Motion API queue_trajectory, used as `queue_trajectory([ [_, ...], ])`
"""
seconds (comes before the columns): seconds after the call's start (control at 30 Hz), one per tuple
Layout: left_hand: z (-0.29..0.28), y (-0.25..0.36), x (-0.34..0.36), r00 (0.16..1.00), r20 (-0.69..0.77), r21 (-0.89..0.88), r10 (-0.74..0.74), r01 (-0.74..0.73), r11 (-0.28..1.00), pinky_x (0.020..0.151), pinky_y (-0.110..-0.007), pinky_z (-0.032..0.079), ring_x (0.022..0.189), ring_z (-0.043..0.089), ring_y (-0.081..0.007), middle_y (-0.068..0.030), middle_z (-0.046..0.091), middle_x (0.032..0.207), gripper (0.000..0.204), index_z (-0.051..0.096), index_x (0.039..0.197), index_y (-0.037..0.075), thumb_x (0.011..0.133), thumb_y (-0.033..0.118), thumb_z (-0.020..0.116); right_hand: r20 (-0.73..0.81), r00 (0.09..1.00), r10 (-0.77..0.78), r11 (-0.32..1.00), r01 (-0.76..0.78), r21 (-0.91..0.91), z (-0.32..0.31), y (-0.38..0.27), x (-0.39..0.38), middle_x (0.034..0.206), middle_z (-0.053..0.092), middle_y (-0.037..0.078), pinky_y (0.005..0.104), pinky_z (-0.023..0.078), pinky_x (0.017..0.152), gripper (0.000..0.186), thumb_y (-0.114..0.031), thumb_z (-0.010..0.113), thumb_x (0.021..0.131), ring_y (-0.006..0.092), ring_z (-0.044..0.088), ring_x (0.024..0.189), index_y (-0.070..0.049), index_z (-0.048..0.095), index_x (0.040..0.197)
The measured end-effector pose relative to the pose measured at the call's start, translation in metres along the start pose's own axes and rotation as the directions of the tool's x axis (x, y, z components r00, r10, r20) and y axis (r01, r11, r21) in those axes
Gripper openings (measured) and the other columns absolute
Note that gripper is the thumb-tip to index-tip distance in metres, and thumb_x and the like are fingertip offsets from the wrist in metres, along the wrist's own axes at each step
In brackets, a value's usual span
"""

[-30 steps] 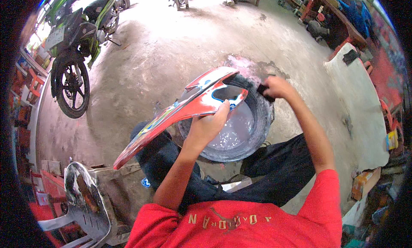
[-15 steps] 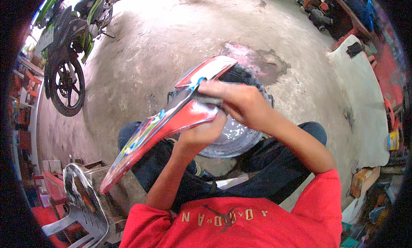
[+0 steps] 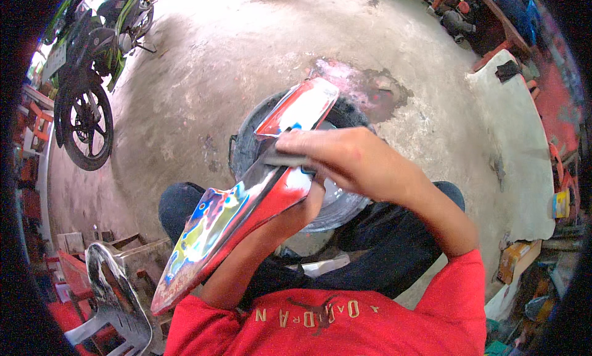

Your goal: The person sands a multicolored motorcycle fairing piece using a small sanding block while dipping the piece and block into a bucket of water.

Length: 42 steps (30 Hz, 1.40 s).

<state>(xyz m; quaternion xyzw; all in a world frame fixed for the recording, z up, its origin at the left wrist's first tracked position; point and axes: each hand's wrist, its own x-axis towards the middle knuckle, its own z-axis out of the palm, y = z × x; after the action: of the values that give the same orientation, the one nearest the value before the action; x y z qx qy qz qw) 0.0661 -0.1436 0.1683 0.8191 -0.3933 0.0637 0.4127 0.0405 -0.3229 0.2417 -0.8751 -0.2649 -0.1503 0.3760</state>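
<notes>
A long motorcycle body panel (image 3: 271, 202), red and white with worn patches of blue and yellow-green, lies slanted over a round dark basin (image 3: 242, 149). My left hand (image 3: 305, 209) grips it from below along its right edge, with the fingers mostly hidden behind it. My right hand (image 3: 345, 155) is closed on a folded grey sheet, likely sandpaper (image 3: 282, 159), pressed flat against the panel's narrow middle. Cloudy water (image 3: 336, 202) shows inside the basin, between my knees.
A black and green motorcycle (image 3: 86, 115) stands at the far left. A worn plastic chair (image 3: 120, 294) is near my left side. On the right are a pale slab (image 3: 515, 146), a cardboard box (image 3: 518, 260) and a wooden bench (image 3: 502, 23). Wet pinkish stains (image 3: 345, 85) mark the concrete floor.
The panel has rolled to show more of its patterned face, and its lower end has dropped slightly. My right hand and the grey sheet have moved a little down and left.
</notes>
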Motion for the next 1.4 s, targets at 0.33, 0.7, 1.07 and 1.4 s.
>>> queue_trajectory([
  [0.33, -0.008, -0.001, 0.0, 0.976, 0.2, 0.042, -0.084, 0.077, 0.996, 0.084, -0.04, 0.054, 0.096, 0.069, -0.0299, -0.0149, 0.068, 0.103, 0.035, 0.062, 0.118, 0.002, 0.088, 0.019, 0.067, -0.009, 1.0, 0.001, 1.0, -0.001, -0.012, 0.002, 0.003, -0.005, 0.113, 0.068, 0.019, 0.043, 0.054, 0.086, 0.055, 0.004, 0.063, 0.08, 0.0384, 0.068, 0.102, -0.012, 0.059, 0.132],
  [0.7, -0.017, 0.0, -0.004, 0.894, 0.421, 0.69, 0.152, -0.424, 0.586, 0.097, -0.036, 0.05, 0.109, 0.066, -0.027, -0.016, 0.067, 0.119, 0.035, 0.064, 0.118, 0.0, 0.093, 0.024, 0.066, -0.091, 0.996, -0.014, 1.0, 0.013, -0.012, 0.022, 0.006, -0.008, 0.127, 0.066, 0.016, 0.0393, 0.052, 0.099, 0.049, 0.003, 0.06, 0.082, 0.0334, 0.065, 0.116, -0.003, 0.061, 0.131],
  [1.07, -0.022, -0.003, -0.004, 0.893, 0.326, 0.521, 0.311, -0.444, 0.729, 0.097, -0.045, 0.048, 0.109, 0.064, -0.0341, -0.0181, 0.066, 0.118, 0.034, 0.064, 0.12, -0.003, 0.097, 0.021, 0.06, -0.037, 0.999, -0.012, 0.999, 0.013, 0.047, 0.016, 0.007, -0.004, 0.127, 0.065, 0.019, 0.0398, 0.051, 0.101, 0.047, 0.005, 0.058, 0.085, 0.0344, 0.064, 0.118, -0.006, 0.062, 0.13],
  [1.4, -0.028, 0.004, 0.0, 0.932, 0.206, 0.434, 0.299, -0.361, 0.825, 0.09, -0.041, 0.05, 0.099, 0.066, -0.0307, -0.0169, 0.068, 0.105, 0.022, 0.068, 0.105, -0.003, 0.095, 0.015, 0.06, -0.05, 0.998, -0.043, 0.996, 0.046, 0.072, 0.016, 0.006, -0.003, 0.127, 0.065, 0.02, 0.0398, 0.051, 0.1, 0.049, 0.007, 0.058, 0.083, 0.0346, 0.065, 0.117, -0.004, 0.062, 0.13],
])
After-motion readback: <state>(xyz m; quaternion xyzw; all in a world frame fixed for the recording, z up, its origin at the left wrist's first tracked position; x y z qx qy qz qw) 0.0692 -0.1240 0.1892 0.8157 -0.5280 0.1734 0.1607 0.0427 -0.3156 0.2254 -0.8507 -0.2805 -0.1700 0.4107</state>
